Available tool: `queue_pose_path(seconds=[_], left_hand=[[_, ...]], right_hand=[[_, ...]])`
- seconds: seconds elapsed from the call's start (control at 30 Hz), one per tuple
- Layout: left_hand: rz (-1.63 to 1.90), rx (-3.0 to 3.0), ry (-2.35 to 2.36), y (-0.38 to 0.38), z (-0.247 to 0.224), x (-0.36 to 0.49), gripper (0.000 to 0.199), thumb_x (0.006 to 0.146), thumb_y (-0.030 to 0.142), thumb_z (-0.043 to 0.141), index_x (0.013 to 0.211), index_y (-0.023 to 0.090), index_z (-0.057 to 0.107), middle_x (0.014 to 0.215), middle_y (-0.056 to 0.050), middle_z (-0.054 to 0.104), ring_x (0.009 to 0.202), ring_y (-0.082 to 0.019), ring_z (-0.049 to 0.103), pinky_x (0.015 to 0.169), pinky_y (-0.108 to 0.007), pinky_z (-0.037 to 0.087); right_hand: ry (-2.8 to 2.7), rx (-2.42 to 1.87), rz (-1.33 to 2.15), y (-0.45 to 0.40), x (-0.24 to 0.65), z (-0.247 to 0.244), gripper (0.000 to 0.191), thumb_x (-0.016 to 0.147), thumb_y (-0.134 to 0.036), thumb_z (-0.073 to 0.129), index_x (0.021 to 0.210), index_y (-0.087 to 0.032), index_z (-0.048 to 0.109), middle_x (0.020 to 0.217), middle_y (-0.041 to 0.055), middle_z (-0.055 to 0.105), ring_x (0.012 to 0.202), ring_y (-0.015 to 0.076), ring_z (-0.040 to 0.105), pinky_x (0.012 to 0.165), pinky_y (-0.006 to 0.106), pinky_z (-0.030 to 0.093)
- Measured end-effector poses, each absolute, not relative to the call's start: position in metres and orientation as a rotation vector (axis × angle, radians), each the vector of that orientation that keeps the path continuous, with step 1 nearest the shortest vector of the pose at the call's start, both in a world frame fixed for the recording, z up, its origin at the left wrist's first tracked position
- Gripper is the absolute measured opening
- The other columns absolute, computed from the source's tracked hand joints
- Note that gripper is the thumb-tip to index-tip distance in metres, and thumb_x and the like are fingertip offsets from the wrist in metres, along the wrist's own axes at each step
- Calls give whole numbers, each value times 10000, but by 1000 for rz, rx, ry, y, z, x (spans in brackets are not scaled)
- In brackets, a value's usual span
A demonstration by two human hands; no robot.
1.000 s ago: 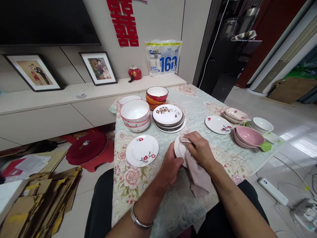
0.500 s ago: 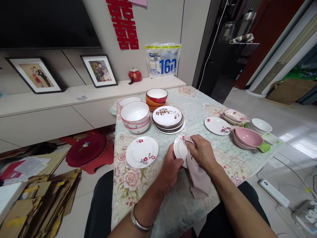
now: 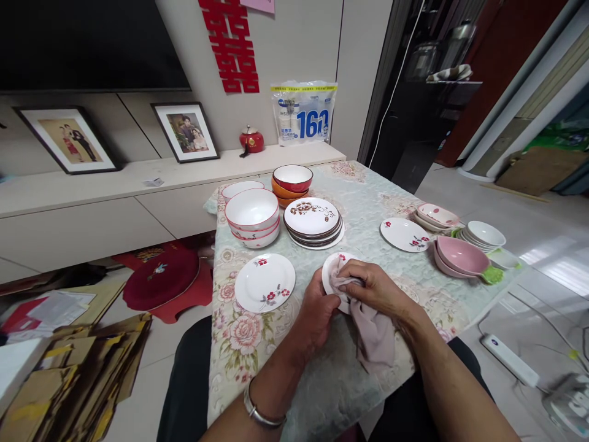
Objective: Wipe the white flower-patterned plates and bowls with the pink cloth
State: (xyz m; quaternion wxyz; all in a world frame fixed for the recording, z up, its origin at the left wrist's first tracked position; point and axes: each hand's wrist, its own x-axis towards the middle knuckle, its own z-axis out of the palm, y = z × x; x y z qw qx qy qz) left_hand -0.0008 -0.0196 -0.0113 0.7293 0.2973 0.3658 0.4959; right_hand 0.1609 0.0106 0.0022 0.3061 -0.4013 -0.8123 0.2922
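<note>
A small white plate with red flowers (image 3: pixel 332 263) is gripped at its left edge by my left hand (image 3: pixel 318 310), thumb over the rim. My right hand (image 3: pixel 375 287) is closed on a pinkish-grey cloth (image 3: pixel 375 337) and presses it onto the plate's face; the cloth's loose end hangs toward the table's front. Left of my hands lies a larger white flowered plate (image 3: pixel 265 283). Just beyond them stands a stack of plates, the top one with a brown flower pattern (image 3: pixel 313 217). The cloth and right hand hide much of the held plate.
White bowls with pink rims (image 3: pixel 252 212) and red and orange bowls (image 3: pixel 292 178) are stacked at the back left. To the right are a flowered plate (image 3: pixel 404 234), pink leaf-shaped dishes (image 3: pixel 462 255) and small white bowls (image 3: pixel 484 233). A floral tablecloth (image 3: pixel 243 337) covers the table.
My right hand and the cloth have shifted slightly down across the plate, with the cloth now bunched over its middle. My left hand keeps its hold in nearly the same place.
</note>
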Motion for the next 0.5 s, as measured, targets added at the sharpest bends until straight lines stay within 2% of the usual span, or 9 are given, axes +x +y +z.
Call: queue_pose_path(seconds=[0.13, 0.23, 0.37, 0.5], left_hand=[[1089, 668, 778, -20, -11, 1, 784, 528, 21, 542, 1294, 180, 575, 1163, -84, 709, 1032, -241, 652, 747, -278, 513], [1084, 698, 756, -21, -12, 1, 789, 542, 21, 541, 1312, 189, 570, 1166, -79, 712, 1057, -246, 648, 773, -288, 520], [1102, 717, 731, -21, -15, 0, 724, 560, 22, 554, 1262, 193, 603, 1145, -67, 717, 1071, -244, 647, 816, -296, 519], [1117, 709, 754, -19, -16, -1, 713, 537, 15, 551, 1226, 185, 622, 1132, -66, 717, 1059, -235, 648, 776, -260, 503]], right_hand=[[-1961, -1341, 401, 19, 168, -14, 115, 903, -211, 590, 907, -200, 704, 884, 63, 673, 833, 208, 634, 754, 319, 482], [-1808, -1354, 232, 21, 162, -21, 158, 893, -209, 596, 1002, -192, 709, 943, 96, 683, 914, 243, 647, 813, 354, 499], [-1896, -1099, 508, 16, 149, -14, 193, 899, -224, 641, 1084, -219, 696, 1092, 90, 696, 1040, 232, 646, 912, 354, 495], [-2087, -916, 801, 9, 150, 2, 64, 914, -237, 647, 947, -224, 699, 957, 33, 698, 902, 183, 645, 824, 304, 488]])
